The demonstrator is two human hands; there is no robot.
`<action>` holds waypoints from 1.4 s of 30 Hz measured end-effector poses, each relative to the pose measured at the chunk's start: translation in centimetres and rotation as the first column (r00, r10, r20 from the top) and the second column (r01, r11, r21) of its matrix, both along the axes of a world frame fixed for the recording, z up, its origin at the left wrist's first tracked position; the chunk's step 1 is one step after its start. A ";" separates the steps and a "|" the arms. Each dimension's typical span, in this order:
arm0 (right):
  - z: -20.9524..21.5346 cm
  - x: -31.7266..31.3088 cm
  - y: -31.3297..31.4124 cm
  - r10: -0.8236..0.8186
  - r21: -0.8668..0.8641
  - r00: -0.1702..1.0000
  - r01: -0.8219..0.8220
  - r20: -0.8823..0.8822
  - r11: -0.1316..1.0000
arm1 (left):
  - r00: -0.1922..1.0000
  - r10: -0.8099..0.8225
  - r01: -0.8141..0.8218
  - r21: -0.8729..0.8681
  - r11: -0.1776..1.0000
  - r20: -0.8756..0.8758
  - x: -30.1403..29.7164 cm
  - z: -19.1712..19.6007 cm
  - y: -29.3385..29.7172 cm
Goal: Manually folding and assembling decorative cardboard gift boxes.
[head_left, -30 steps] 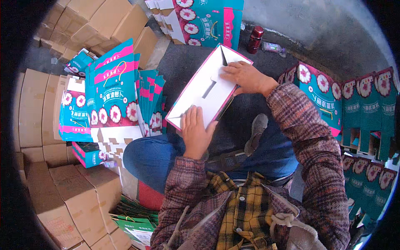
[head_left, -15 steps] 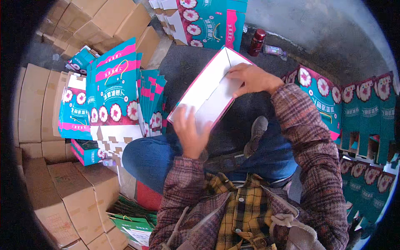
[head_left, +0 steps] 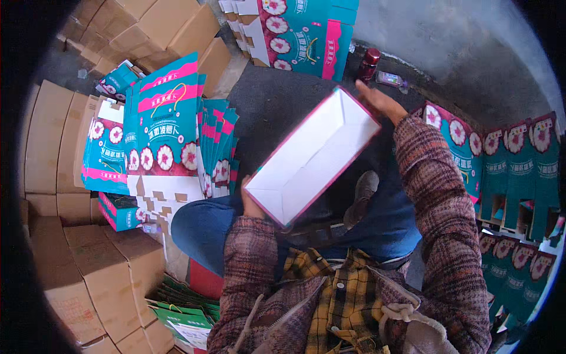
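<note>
A cardboard carton (head_left: 312, 156) with a white flap-closed face and magenta edges is tilted between my hands, above my lap. My left hand (head_left: 252, 200) grips its near left end, with most of its fingers hidden behind the carton. At the far right end, my right hand (head_left: 383, 103) holds the side, its thumb raised along the edge and its other fingers out of sight. The flaps on the white face lie folded flat, with a seam running between them.
Flat teal-and-pink cartons (head_left: 162, 133) are stacked at left, with more cartons (head_left: 306, 41) at the back. Brown boxes (head_left: 97, 277) are piled along the left. Formed cartons (head_left: 510, 168) stand in rows at right. A red flask (head_left: 369, 64) and plastic bottle (head_left: 391, 80) lie near the wall.
Both hands have moved off the flaps to the carton's opposite ends. The flaps now lie flatter, and the carton has shifted right and its white face shows more squarely.
</note>
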State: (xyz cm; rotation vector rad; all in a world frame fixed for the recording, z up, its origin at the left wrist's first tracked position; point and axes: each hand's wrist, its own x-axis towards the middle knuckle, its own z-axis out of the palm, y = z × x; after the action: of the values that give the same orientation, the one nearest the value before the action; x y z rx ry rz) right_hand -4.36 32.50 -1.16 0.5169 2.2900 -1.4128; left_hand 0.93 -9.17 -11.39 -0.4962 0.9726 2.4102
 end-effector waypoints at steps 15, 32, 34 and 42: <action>2.2 1.6 2.7 -0.284 -0.402 0.955 0.229 -0.082 0.887 | 0.898 0.036 -0.176 -0.283 0.943 -0.438 0.1 4.6 1.9; -5.2 2.1 5.0 0.192 -0.385 0.908 -0.340 -0.372 0.858 | 0.899 -0.140 -0.089 -0.485 0.870 -0.415 1.3 -2.8 1.1; -5.0 0.8 4.1 0.322 0.097 0.945 -0.316 -0.057 0.944 | 0.973 0.132 -0.192 -0.348 0.918 -0.190 0.1 -4.0 0.5; -2.0 1.2 -1.6 0.544 0.682 0.799 -0.250 -0.256 0.688 | 0.762 -0.379 -0.300 -0.806 0.511 -0.524 0.6 1.3 2.9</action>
State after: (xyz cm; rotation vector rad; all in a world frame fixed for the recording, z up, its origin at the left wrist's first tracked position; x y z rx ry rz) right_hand -3.17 30.86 -3.19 -0.2044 2.9939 -0.5493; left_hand 1.52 -6.31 -10.06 0.1442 2.5344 1.8326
